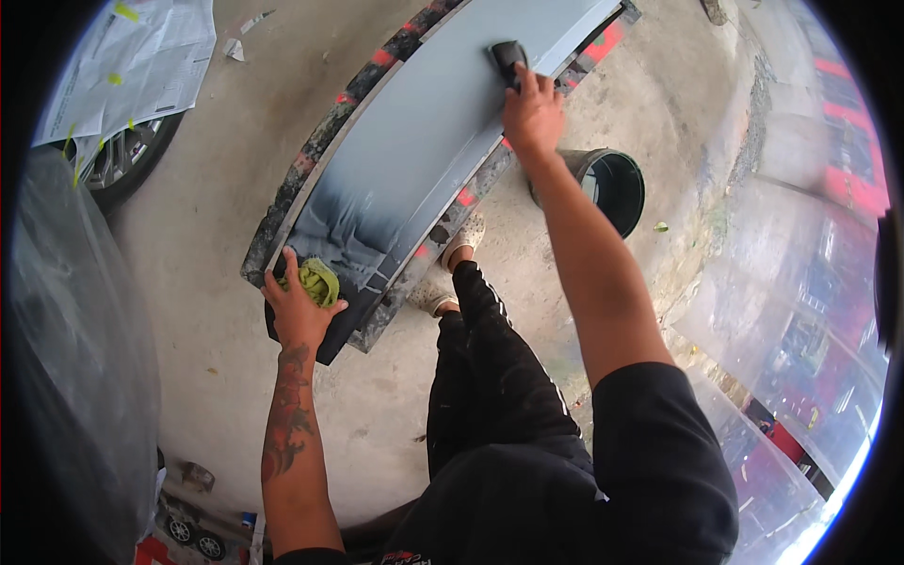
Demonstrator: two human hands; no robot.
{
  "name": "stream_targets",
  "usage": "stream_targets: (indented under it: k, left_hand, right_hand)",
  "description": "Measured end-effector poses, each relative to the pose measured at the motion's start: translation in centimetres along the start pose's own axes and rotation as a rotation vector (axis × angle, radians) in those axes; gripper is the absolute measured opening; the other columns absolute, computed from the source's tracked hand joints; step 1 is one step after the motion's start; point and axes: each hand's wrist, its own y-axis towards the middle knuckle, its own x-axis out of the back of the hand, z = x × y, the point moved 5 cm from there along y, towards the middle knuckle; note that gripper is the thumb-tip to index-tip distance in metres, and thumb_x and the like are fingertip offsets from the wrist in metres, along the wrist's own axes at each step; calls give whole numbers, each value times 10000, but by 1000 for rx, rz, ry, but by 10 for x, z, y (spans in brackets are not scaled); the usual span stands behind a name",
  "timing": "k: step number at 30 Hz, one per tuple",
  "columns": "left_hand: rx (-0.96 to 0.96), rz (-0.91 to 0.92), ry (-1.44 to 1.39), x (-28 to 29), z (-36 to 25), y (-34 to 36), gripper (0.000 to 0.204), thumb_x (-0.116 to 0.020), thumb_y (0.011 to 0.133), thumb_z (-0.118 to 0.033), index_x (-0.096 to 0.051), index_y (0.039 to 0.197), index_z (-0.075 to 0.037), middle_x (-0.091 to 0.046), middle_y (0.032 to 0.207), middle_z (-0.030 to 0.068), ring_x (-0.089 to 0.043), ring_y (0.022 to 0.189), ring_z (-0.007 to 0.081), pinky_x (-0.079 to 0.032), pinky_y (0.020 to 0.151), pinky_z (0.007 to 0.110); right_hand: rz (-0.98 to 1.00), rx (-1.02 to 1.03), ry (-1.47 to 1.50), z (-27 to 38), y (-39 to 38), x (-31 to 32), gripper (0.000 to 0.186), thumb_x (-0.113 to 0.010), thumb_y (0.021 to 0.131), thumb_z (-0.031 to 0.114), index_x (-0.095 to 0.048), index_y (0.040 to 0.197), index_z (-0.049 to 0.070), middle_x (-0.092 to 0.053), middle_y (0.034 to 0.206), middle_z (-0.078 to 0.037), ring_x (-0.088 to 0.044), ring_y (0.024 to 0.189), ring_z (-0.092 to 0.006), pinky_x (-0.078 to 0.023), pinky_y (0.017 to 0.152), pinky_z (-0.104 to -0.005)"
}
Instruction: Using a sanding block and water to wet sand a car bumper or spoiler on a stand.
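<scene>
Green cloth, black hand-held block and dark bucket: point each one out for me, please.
Green cloth [321, 282]: head view, on its bunched upper surface.
Black hand-held block [508, 55]: head view, on its exposed top, ahead of the fingertips.
Dark bucket [625, 195]: head view, on its inner wall.

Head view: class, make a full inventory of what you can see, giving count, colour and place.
Panel: 1, grey-blue with a black near end, on the stand
Stand: 1, dark with red patches, upper middle
Block: 1, black, under the right hand
Cloth: 1, yellow-green, under the left hand
Bucket: 1, dark, right of the stand
Paper: count unclear, whitish, upper left
Large wheel: 1, black tyre, below the paper
Plastic sheeting: count unclear, translucent, left and right
Floor: 1, grey-beige, beneath
Shoes: 2, pale, beside the stand
Trousers: 1 pair, black, lower middle
Left hand: 1, on the cloth
Right hand: 1, on the block
</scene>
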Motion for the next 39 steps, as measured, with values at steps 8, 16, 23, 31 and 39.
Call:
stream_targets:
  k: [8,16,23,31,39]
  left_hand:
    - [1,10,17,-1,15,-2,1345,-987,610,-285,-111,1631,-285,-171,1584,308,-257,1445,542,-487,1053,583]
    - [-22,7,9,-4,5,2,1357,-990,606,-272,-103,1633,-279,-150,1593,302,-236,1460,533,-489,1050,580]
    - [40,47,48,-3,9,0,1353,-984,617,-282,-89,1631,-285,-139,1600,292,-229,1470,517,-509,1019,588]
    - [28,46,-3,-4,5,3,1348,-983,624,-277,-86,1631,-289,-133,1604,280,-208,1487,498,-487,1045,588]
    - [34,60,22,-8,11,0,1380,-994,596,-274,-85,1634,-284,-127,1609,288,-218,1478,527,-459,1074,601]
  right_hand:
    - [224,455,197,74,-140,4,556,-685,847,146,-595,1379,283,-599,1270,-51,-558,1090,-320,-437,902,-487]
    - [17,6,-24,-14,25,-3,494,-659,908,199,-561,1392,226,-624,1249,-97,-578,1092,-382,-481,902,-543]
    - [264,510,200,74,-115,8,522,-660,851,135,-624,1354,268,-607,1224,-68,-572,1065,-285,-457,872,-435]
    - [-69,33,-35,-6,58,-9,466,-638,913,177,-579,1375,203,-608,1230,-94,-569,1042,-345,-464,872,-501]
    - [256,596,202,74,-90,-7,634,-578,848,74,-533,1458,239,-567,1304,-94,-549,1118,-309,-433,921,-454]
